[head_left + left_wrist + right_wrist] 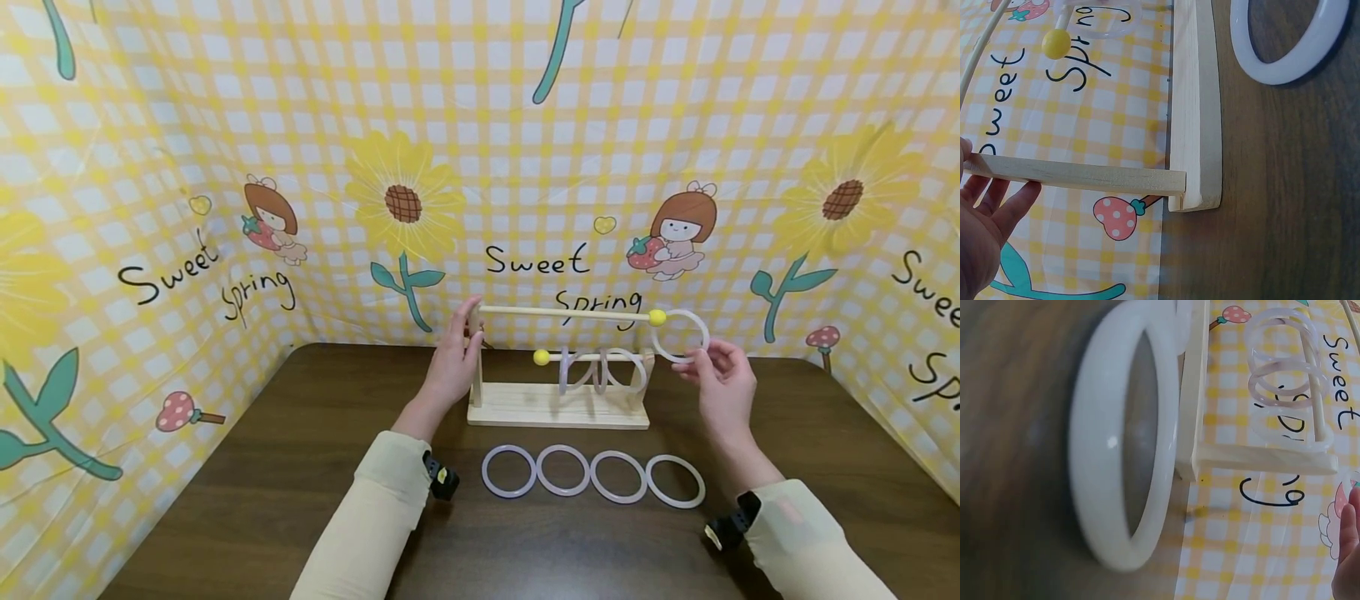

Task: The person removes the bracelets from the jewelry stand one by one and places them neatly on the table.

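A pale wooden bangle stand (558,415) has two horizontal bars ending in yellow knobs. My left hand (452,358) grips the top of its left post (1085,174), fingers on both sides of the wood. With thumb and fingers, my right hand (729,396) pinches a whitish translucent bangle (707,333) at the right end of the upper bar (562,313). The bangle's left edge meets the yellow knob (657,317); whether the knob passes inside it I cannot tell. Several bangles (564,372) hang on the lower bar. The right wrist view shows only part of that hand's fingers (1349,531).
In front of the stand, several pale bangles (484,472) lie flat in a row on the dark wooden table (300,500). A yellow checked cloth (487,183) printed with flowers and figures hangs behind the table and at both sides.
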`<action>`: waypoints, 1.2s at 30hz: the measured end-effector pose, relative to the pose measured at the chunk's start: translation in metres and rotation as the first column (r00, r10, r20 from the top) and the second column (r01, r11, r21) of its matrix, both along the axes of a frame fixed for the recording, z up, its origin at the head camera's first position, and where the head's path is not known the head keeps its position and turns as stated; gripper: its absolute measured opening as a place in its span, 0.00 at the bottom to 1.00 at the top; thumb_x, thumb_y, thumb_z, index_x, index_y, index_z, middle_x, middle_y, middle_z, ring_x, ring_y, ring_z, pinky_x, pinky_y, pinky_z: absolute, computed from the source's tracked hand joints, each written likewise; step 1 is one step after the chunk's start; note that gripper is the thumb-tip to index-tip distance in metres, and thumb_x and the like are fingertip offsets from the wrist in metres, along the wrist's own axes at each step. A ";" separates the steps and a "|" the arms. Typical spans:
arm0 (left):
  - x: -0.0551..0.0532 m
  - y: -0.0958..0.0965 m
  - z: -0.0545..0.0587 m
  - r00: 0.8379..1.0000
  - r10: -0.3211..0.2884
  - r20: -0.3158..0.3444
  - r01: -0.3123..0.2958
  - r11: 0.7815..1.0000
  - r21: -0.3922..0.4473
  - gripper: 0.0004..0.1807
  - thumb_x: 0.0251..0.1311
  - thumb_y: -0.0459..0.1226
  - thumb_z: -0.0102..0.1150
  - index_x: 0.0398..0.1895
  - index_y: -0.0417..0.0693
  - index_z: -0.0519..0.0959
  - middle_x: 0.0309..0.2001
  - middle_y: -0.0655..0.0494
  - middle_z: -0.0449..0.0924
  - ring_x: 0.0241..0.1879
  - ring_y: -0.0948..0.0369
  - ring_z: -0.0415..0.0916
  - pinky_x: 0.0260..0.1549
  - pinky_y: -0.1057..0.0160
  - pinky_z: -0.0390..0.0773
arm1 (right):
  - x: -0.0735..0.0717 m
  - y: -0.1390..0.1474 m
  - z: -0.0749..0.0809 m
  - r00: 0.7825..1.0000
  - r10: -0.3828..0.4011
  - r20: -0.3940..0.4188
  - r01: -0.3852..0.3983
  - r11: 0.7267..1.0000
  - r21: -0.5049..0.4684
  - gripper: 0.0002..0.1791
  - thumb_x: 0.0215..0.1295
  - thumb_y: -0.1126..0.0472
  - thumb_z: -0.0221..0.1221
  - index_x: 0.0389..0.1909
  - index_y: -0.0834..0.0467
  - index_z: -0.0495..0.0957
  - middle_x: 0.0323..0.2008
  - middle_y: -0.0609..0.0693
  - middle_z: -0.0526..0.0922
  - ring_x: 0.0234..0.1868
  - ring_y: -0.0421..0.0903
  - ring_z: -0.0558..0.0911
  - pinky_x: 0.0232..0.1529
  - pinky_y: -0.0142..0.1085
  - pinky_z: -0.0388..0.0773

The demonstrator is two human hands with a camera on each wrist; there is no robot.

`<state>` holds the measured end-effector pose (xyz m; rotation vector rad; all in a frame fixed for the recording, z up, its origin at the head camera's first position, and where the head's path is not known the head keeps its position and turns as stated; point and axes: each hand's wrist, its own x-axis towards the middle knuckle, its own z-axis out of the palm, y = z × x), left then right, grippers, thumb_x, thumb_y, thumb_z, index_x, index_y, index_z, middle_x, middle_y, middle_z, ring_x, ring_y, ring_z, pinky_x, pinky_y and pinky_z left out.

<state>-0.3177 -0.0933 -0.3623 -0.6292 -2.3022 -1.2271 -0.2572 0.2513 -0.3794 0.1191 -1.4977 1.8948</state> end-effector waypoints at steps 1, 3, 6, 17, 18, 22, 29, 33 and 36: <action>0.000 0.000 0.000 1.000 0.000 0.002 0.000 1.000 -0.001 0.30 0.71 0.28 0.48 0.72 0.57 0.56 0.52 0.39 0.72 0.37 0.50 0.78 0.35 0.50 0.78 | 0.002 0.001 -0.001 1.000 -0.001 0.005 0.001 1.000 0.001 0.06 0.67 0.75 0.53 0.40 0.62 0.71 0.28 0.50 0.83 0.23 0.39 0.83 0.30 0.28 0.80; -0.001 0.000 0.000 1.000 -0.001 0.008 0.001 1.000 -0.004 0.30 0.71 0.29 0.48 0.72 0.57 0.56 0.52 0.39 0.72 0.38 0.50 0.77 0.35 0.50 0.78 | 0.006 0.004 -0.002 1.000 -0.002 0.016 0.002 1.000 0.015 0.07 0.67 0.75 0.54 0.39 0.60 0.72 0.28 0.51 0.83 0.23 0.39 0.83 0.30 0.28 0.80; -0.001 0.001 0.000 1.000 -0.004 0.014 0.004 1.000 -0.004 0.29 0.72 0.29 0.47 0.72 0.57 0.55 0.53 0.37 0.72 0.39 0.50 0.77 0.36 0.50 0.78 | 0.013 0.006 -0.002 1.000 0.000 0.023 -0.002 0.999 0.050 0.08 0.67 0.76 0.54 0.39 0.60 0.72 0.28 0.50 0.83 0.23 0.39 0.83 0.30 0.29 0.80; 0.000 0.001 0.002 1.000 0.003 0.024 -0.003 1.000 -0.011 0.30 0.72 0.30 0.48 0.72 0.60 0.55 0.52 0.40 0.72 0.40 0.50 0.77 0.37 0.50 0.78 | 0.043 0.000 -0.007 0.983 0.181 0.021 -0.181 0.952 0.248 0.10 0.69 0.76 0.52 0.42 0.59 0.74 0.31 0.50 0.84 0.26 0.40 0.84 0.31 0.31 0.80; 0.000 0.001 0.002 1.000 0.003 0.023 -0.003 1.000 -0.013 0.30 0.72 0.30 0.47 0.72 0.60 0.55 0.52 0.40 0.72 0.40 0.50 0.77 0.37 0.50 0.78 | 0.045 -0.002 -0.007 0.982 0.189 0.022 -0.188 0.945 0.270 0.10 0.69 0.76 0.51 0.42 0.59 0.74 0.31 0.49 0.84 0.26 0.40 0.84 0.31 0.30 0.80; 0.000 0.001 0.002 1.000 0.001 0.017 -0.001 1.000 -0.017 0.29 0.73 0.31 0.46 0.72 0.60 0.55 0.52 0.41 0.72 0.42 0.50 0.76 0.37 0.51 0.78 | 0.051 -0.009 -0.008 0.977 0.212 0.030 -0.210 0.923 0.322 0.10 0.68 0.77 0.51 0.42 0.61 0.73 0.31 0.48 0.84 0.26 0.40 0.84 0.31 0.30 0.80; 0.001 0.001 0.003 1.000 0.001 0.010 -0.001 1.000 -0.009 0.29 0.72 0.30 0.47 0.72 0.56 0.56 0.51 0.44 0.72 0.43 0.50 0.76 0.37 0.51 0.78 | 0.056 -0.023 -0.010 0.958 0.285 0.032 -0.273 0.873 0.405 0.10 0.66 0.80 0.51 0.44 0.67 0.71 0.30 0.53 0.81 0.24 0.42 0.82 0.28 0.31 0.80; 0.002 0.001 0.003 1.000 0.006 0.018 -0.006 1.000 -0.006 0.29 0.72 0.30 0.47 0.72 0.55 0.56 0.51 0.43 0.72 0.40 0.51 0.76 0.35 0.51 0.77 | 0.057 -0.030 -0.009 0.956 0.291 0.036 -0.265 0.807 0.527 0.12 0.64 0.81 0.53 0.47 0.71 0.70 0.29 0.55 0.80 0.22 0.43 0.80 0.25 0.31 0.79; 0.003 0.001 0.002 1.000 0.004 0.022 -0.004 1.000 -0.007 0.29 0.72 0.30 0.47 0.72 0.55 0.56 0.51 0.41 0.72 0.40 0.51 0.77 0.35 0.51 0.77 | 0.057 -0.036 -0.009 0.953 0.302 0.026 -0.250 0.737 0.628 0.15 0.61 0.82 0.55 0.48 0.69 0.72 0.28 0.53 0.80 0.21 0.44 0.80 0.22 0.31 0.77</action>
